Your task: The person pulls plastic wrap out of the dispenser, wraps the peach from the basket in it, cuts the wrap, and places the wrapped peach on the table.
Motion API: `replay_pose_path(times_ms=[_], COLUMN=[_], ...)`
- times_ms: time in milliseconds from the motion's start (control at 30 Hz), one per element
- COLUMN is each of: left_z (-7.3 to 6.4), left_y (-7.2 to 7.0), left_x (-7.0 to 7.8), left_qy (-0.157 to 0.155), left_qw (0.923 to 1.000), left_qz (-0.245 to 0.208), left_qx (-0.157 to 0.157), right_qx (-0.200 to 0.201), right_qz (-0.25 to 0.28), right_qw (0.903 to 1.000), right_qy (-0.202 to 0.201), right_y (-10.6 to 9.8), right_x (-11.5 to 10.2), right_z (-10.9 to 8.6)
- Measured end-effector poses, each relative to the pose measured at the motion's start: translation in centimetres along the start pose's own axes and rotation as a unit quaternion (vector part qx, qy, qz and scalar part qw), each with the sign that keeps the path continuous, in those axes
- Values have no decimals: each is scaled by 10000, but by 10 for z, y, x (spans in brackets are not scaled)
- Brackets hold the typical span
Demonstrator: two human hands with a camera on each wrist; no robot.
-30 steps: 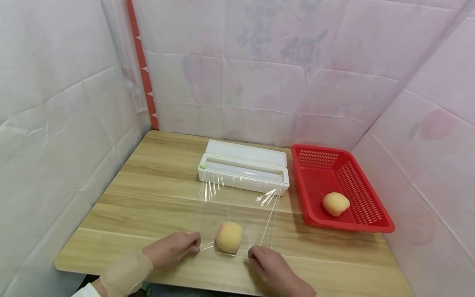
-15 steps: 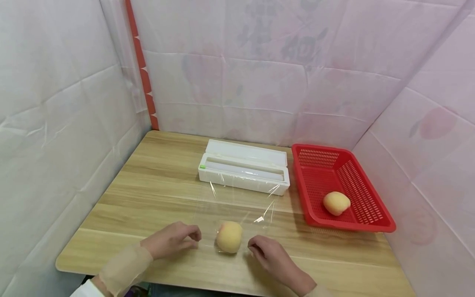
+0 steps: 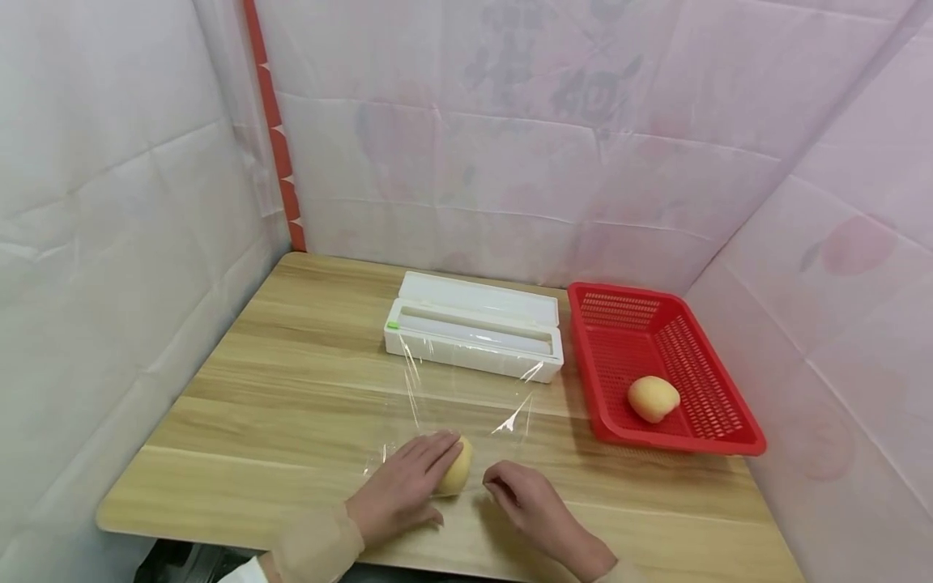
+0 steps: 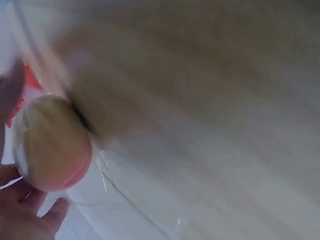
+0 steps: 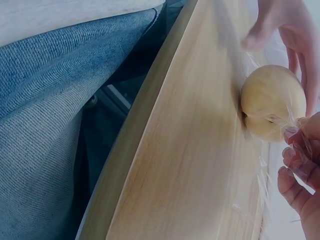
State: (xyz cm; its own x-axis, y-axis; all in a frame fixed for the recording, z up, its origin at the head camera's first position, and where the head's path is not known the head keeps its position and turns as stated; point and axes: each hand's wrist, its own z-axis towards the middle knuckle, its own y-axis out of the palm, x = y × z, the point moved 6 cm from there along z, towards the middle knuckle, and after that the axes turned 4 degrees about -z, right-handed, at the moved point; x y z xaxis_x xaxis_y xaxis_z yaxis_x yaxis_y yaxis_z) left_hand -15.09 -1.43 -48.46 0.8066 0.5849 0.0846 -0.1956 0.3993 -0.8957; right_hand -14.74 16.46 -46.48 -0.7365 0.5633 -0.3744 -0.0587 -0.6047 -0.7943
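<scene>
A yellow peach [image 3: 457,474] with a pink blush sits near the table's front, with clear plastic wrap [image 3: 466,405] about it. My left hand [image 3: 401,490] rests against its left side, fingers extended over the wrap and thumb apart, as the right wrist view also shows. On the other side, my right hand [image 3: 528,510] pinches an edge of the film. The right wrist view shows the gathered film between those fingertips [image 5: 292,132], close to the peach. Blur covers much of the left wrist view, where the peach [image 4: 52,145] appears at the left.
The wrap runs back to an open white dispenser box [image 3: 474,356] holding the roll. Right of it stands a red plastic basket [image 3: 594,389] with a second peach [image 3: 653,399] inside. The wooden table [image 3: 255,429] has pale sheets hung around it.
My left hand first loosened its grip on the film's left corner, then moved right onto the peach. My right hand stays at its corner. The film hangs slacker and is folded toward the peach.
</scene>
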Motion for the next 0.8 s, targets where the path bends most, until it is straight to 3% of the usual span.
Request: replay_pose_path(times_ms=[233,300,500,600,800], left_z=[7,10,17,21,30], left_y=[-10,-12,-14,-13,-13], left_x=[-5,-7,-14,-17,-25], left_qy=[172,207,117,-47,-489], left_qw=[9972,9965,9974,9974,9933], left_qz=[-279,-386,-536,-658,-1044], left_qx=[668,716,475,276,52], right_qx=[71,77,145,336,1102], right_qz=[12,-17,-20,-265,-1307], right_qw=[9998,9997,9982,9972,9852], right_qy=[207,222,578,618,-78], right_y=[-1,-1,-4,-8,-23], right_x=[0,0,8,9,-15], right_z=[1,2,3,4,13])
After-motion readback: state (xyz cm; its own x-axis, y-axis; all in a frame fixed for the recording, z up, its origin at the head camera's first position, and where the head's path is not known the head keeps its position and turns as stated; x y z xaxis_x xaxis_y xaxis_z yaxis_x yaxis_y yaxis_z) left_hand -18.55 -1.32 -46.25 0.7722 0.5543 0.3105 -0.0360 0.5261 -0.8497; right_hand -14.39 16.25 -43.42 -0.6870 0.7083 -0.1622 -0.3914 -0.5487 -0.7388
